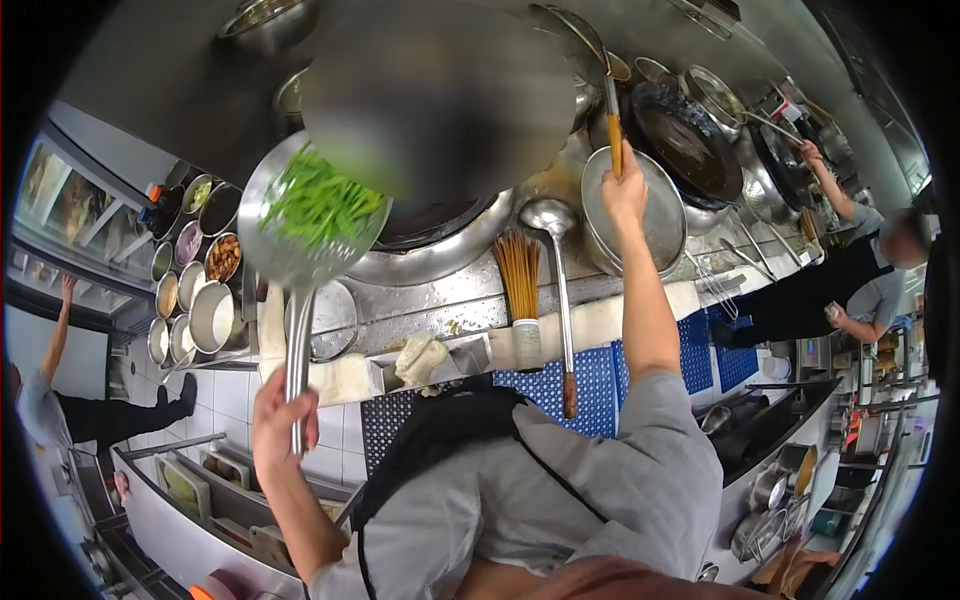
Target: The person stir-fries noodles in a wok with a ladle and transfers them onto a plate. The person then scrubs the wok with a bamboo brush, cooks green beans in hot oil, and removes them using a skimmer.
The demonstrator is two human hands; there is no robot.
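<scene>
My left hand [285, 415] is wrapped round the metal handle of a perforated strainer [300, 265], which holds cut green vegetables [318, 200] over the left of the stove. My right hand [625, 188] grips the wooden handle of a wire strainer [612, 105], whose head is raised at the back. Below that hand sits a round metal pot [655, 215]. Between my hands, a steel ladle [558, 290] and a bamboo brush [520, 280] lie on the counter. A wok [430, 255] shows partly behind a blurred patch.
Bowls of ingredients [222, 258] stand at the left. A dark wok [685, 140] is at the back right. A cloth [420, 358] lies on the counter's front edge. One person [830, 280] works at the far right, another [60, 400] stands at the far left.
</scene>
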